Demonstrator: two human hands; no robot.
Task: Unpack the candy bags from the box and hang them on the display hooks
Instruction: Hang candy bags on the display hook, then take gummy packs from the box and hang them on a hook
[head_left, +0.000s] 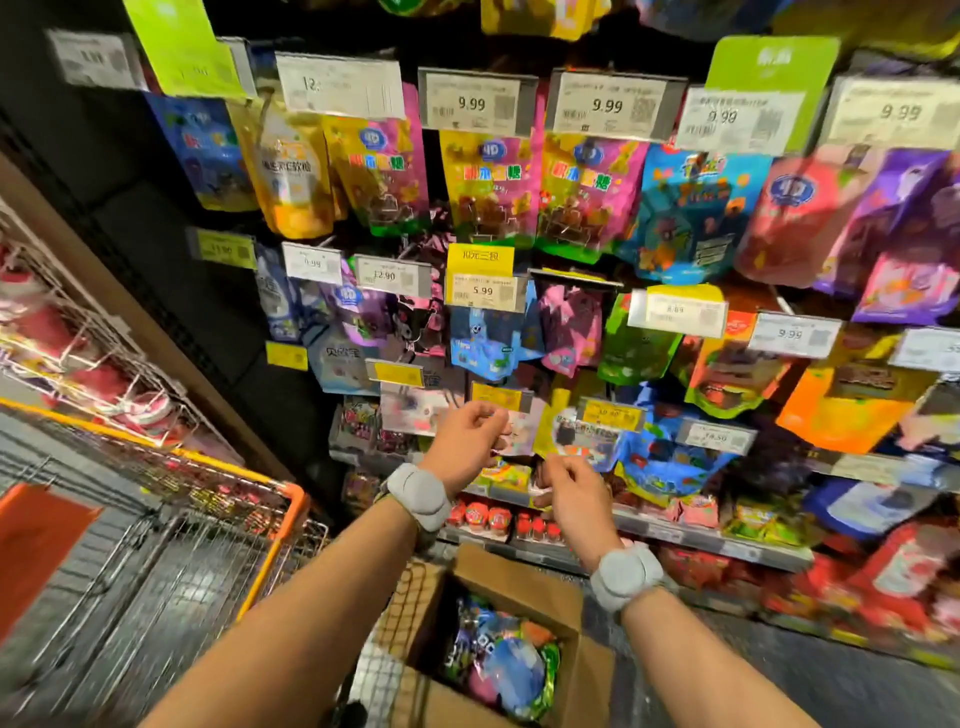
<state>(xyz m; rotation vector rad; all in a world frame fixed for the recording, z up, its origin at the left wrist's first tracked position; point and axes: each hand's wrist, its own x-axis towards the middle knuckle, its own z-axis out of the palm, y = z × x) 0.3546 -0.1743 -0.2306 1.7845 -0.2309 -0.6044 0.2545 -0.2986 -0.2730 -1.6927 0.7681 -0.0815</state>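
Above the open box (524, 587) of candy bags (506, 660), both arms are reaching up to the display, the left hand (464, 441) pinching the top of a pale candy bag (519, 434) and the right hand (571, 493) pinching its lower edge, fingers curled.

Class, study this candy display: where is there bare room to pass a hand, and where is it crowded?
Free: the dark bare panel left of the hanging bags, above the orange cart. Crowded: the hook wall, where bags overlap under price tags, and where the left hand and right hand hold a pale bag. The box is part full.
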